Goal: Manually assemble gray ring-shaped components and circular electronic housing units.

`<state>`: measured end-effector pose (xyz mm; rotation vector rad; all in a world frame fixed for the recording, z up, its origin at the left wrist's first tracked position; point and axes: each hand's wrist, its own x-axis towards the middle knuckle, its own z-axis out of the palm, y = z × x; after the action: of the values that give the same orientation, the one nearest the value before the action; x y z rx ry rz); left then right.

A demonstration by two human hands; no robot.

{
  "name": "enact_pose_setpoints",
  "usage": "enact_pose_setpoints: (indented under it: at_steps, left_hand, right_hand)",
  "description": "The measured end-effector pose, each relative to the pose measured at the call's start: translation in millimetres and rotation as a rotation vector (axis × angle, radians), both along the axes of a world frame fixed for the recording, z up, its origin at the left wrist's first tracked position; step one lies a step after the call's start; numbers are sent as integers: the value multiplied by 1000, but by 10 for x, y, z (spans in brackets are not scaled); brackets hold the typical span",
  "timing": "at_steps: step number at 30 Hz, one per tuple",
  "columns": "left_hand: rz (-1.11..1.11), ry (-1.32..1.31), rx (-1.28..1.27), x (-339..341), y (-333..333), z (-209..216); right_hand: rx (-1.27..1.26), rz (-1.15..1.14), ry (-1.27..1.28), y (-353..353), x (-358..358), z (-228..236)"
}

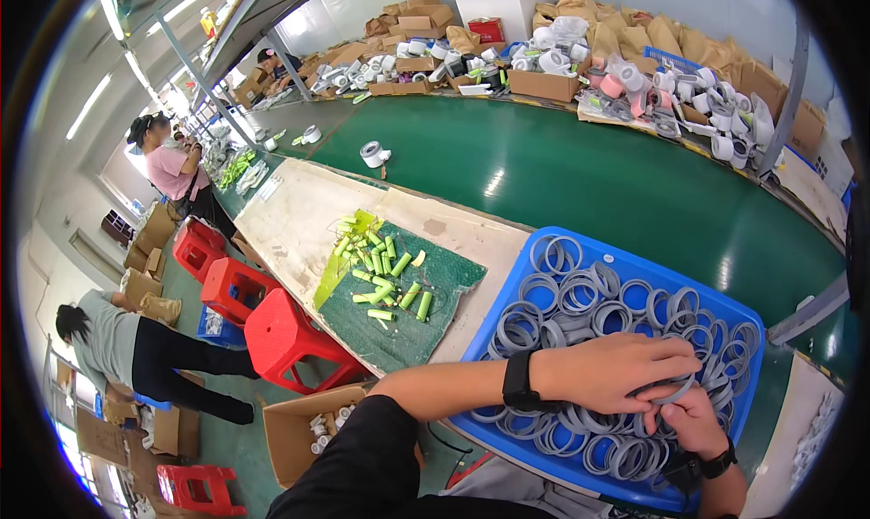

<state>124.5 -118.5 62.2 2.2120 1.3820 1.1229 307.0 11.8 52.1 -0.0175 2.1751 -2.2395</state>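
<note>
A blue tray [507, 312] in front of me is heaped with thin grey rings [580, 292]. My left hand [621, 367] reaches across from the left above the heap, its fingers curled down at a grey ring [675, 394]. From the lower right my right hand [693, 419] comes up to meet it, thumb and fingers closed on that same ring. The hands overlap, so part of the ring and some fingertips are hidden. A black band [519, 383] circles my left wrist, and another dark band [720, 460] my right.
Left of the tray, short light-green cylinders [385, 265] lie on a green mat [453, 279]. Behind runs a green conveyor belt [507, 170] with a white roll part [373, 154]. Red stools [290, 338] and an open carton [290, 437] stand below; two people work at left.
</note>
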Motion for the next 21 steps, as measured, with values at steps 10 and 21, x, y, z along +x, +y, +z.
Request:
enact_pose_setpoints:
  at_steps: [10, 21]
  left_hand:
    - [210, 29, 93, -45, 8, 38]
    - [138, -25, 210, -81, 10, 148]
  right_hand:
    - [-320, -158, 29, -35, -6, -31]
    - [-377, -191, 44, -45, -20, 4]
